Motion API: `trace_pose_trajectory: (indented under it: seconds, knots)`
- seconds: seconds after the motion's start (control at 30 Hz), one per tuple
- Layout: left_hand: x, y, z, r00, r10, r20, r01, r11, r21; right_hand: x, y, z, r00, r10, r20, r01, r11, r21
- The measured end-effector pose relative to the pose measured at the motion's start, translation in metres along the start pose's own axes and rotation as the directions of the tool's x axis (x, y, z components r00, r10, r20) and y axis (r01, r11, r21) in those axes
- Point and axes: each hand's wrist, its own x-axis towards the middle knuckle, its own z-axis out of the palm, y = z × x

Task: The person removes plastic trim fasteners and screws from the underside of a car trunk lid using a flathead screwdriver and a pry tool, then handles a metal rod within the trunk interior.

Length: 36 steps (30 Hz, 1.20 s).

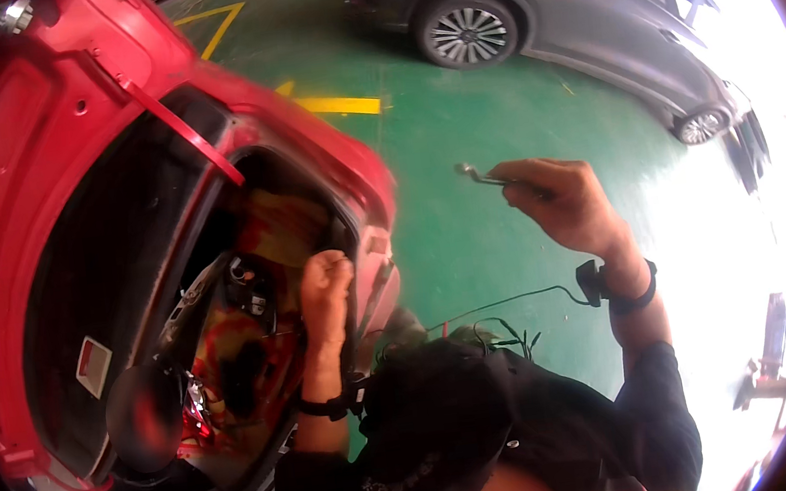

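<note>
Silvery metal showed on a slim tool [482,177] with a bent tip, jutting from the right hand [563,205], whose grip was closed around it, above the green floor [453,258]. The left hand [325,287] was curled near the open trunk [343,214] of the red car [307,124]; whether its grip held anything, I could not tell.
</note>
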Motion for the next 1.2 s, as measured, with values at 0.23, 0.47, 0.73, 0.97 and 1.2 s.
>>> trace_pose_trajectory:
  seconds: [0.23,0.47,0.73,0.97,1.2]
  knots:
    - [0.045,-0.011,0.031,0.993,0.114,-0.019,-0.102,0.940,0.325,0.142,0.048,-0.005,0.985,-0.023,0.173,0.010,0.997,0.077]
    - [0.051,0.020,0.011,0.866,0.221,-0.448,-0.030,0.918,0.396,0.291,0.085,0.036,0.845,-0.493,0.206,0.407,0.844,0.350]
    - [0.052,0.137,0.061,0.505,0.506,-0.699,0.029,0.800,0.599,0.430,0.055,0.082,0.716,-0.638,0.283,0.452,0.733,0.509]
    - [0.083,0.209,0.090,0.458,0.605,-0.651,0.108,0.689,0.717,0.511,-0.004,0.135,0.642,-0.743,0.187,0.584,0.632,0.509]
    - [0.149,0.246,0.038,0.480,0.592,-0.647,0.182,0.654,0.734,0.540,-0.048,0.182,0.600,-0.790,0.124,0.676,0.584,0.450]
